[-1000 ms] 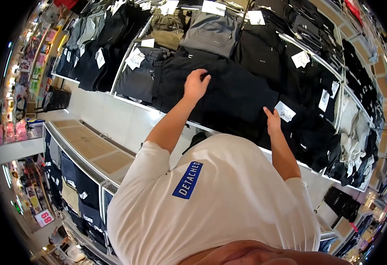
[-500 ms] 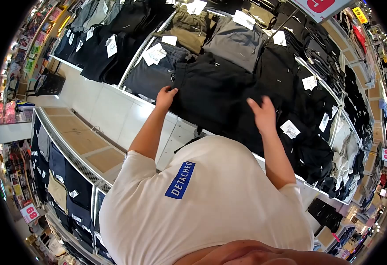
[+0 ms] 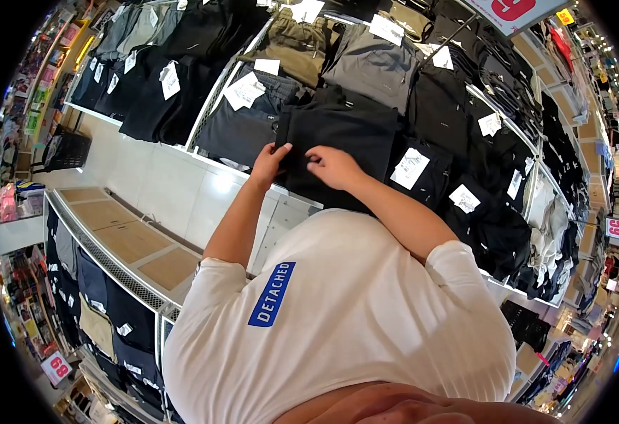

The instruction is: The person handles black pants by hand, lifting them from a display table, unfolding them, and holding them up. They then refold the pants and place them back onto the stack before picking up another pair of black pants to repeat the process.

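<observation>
Black trousers (image 3: 348, 131) lie folded into a squarish shape on the stacks in front of me. My left hand (image 3: 268, 164) is closed at their left edge, thumb and fingers pinching the cloth. Across their lower front part reaches my right hand (image 3: 334, 167), fingers curled in on the dark fabric; the exact grip is hard to see against the black. Dark grey trousers (image 3: 242, 116) with a white tag lie just left, partly under the black ones. To the right, a white tag (image 3: 410, 168) shows on another black garment.
Grey trousers (image 3: 369, 67) and olive trousers (image 3: 292, 46) lie behind. White wire dividers (image 3: 214, 99) separate the stacks. A price sign (image 3: 511, 13) hangs over the far edge. A second low display unit (image 3: 126, 233) stands at left, and a black basket (image 3: 66, 150) sits on the floor.
My right hand has swept left across the black trousers, close to my left hand. Their right part is now folded over leftwards, exposing a tagged garment at right. My left hand stays at the left edge.
</observation>
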Motion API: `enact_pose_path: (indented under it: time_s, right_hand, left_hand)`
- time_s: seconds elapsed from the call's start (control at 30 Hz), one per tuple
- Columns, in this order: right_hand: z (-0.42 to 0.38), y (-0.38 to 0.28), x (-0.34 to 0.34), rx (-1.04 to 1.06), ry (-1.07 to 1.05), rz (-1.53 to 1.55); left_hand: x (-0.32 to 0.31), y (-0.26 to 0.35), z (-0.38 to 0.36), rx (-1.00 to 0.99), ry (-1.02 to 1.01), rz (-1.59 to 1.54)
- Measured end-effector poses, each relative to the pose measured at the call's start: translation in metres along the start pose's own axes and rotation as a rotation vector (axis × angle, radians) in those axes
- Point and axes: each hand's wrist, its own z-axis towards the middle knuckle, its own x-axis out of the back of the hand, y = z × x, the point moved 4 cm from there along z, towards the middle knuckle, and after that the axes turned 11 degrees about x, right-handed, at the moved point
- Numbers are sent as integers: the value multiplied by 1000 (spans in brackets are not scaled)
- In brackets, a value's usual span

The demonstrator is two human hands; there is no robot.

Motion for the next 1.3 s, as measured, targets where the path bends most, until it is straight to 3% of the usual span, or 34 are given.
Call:
enact_pose_path:
  time_s: [0.03, 0.07, 0.13, 0.17, 0.2, 0.27, 0.3, 0.37, 0.43, 0.47, 0.5, 0.53, 0.57, 0.6, 0.73, 0.77, 0.8, 0.83, 0.87, 0.97, 1.07, 1.23, 1.3]
  right_hand:
    - [-7, 3, 18, -25, 126, 28]
    - [-12, 9, 40, -7, 284, -93]
    - [-28, 26, 83, 73, 611, -347]
    - [-37, 41, 97, -4, 708, -386]
    - [-46, 66, 104, -92, 742, -427]
    - [-57, 104, 109, -358, 755, -212]
    - [-58, 116, 113, -364, 761, -212]
    - [-55, 145, 110, -507, 642, 358]
    - [-49, 157, 113, -428, 652, 213]
    - [-41, 132, 120, -351, 646, 72]
    - [-43, 106, 130, -303, 634, -146]
    - [-43, 101, 140, -306, 645, -147]
    - [-37, 98, 146, -240, 507, -268]
    - [-32, 98, 149, -176, 365, -385]
    - [-17, 121, 166, -136, 227, -254]
    - [-11, 118, 173, -141, 176, -231]
    - [-11, 120, 176, -281, 185, -124]
    - [-11, 126, 175, -335, 225, -93]
    - [-10, 135, 174, -389, 266, -63]
    - [-8, 148, 165, -339, 404, -9]
    - [-3, 166, 160, -349, 407, -55]
    - [7, 159, 159, -437, 330, -193]
    - [12, 162, 158, -564, 292, -291]
  left_hand:
    - [-2, 6, -5, -53, 144, 180]
    - [-2, 3, 2, -52, 138, 178]
    - [1, 10, 10, -532, 426, 639]
    - [-6, 24, 1, -613, 432, 677]
    - [-10, 33, 1, -609, 427, 679]
    - [-24, 56, 4, -800, 459, 800]
    - [-32, 67, 6, -896, 511, 862]
    - [-41, 83, 27, -979, 456, 1017]
    - [-51, 98, 48, -1141, 349, 1185]
    - [-54, 109, 54, -1153, 340, 1186]
    - [-58, 117, 64, -1052, 201, 1248]
    - [-65, 124, 65, -945, 63, 1307]
    - [-69, 131, 58, -815, 8, 1165]
    - [-71, 131, 58, -819, -1, 1174]
    - [-68, 130, 60, -1023, 201, 1068]
    - [-73, 130, 43, -1097, 331, 981]
    - [-77, 125, 25, -1163, 459, 889]
    - [-86, 115, 7, -1137, 399, 903]
    - [-95, 101, -13, -1244, 282, 926]
    - [-118, 31, -56, -1247, -117, 1194]
    - [-124, -9, -77, -1309, -226, 1315]
    - [-110, -40, -51, -1219, -256, 1439]
    - [-107, -42, -48, -1204, -244, 1441]
